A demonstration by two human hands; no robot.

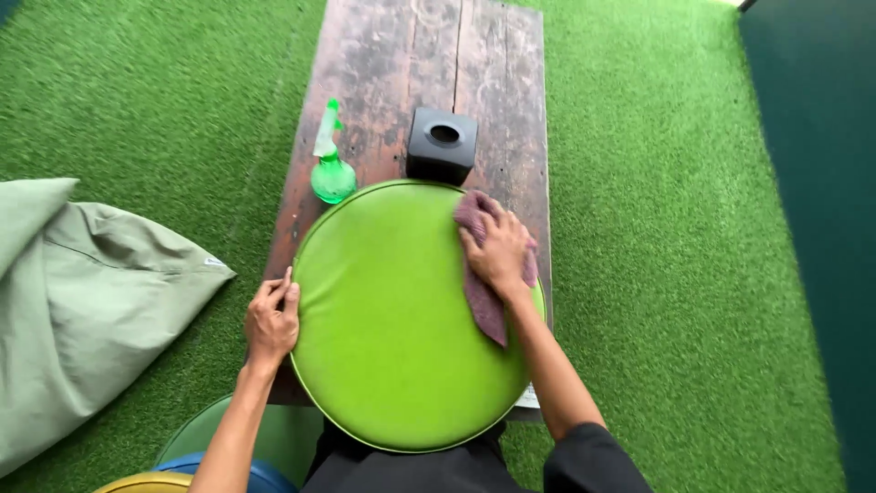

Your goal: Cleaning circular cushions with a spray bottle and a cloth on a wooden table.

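Single head view, worn on the person, looking steeply down and forward over both arms. Near range: left hand (272,319) and right hand (497,248) sit mid-frame, wooden table (429,64) runs away beyond them toward the top edge. Artificial grass (657,228) fills both sides. No second view to overlap.

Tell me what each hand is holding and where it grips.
Right hand presses a purple cloth flat near its upper end; left hand grips the green round cushion at its left edge.
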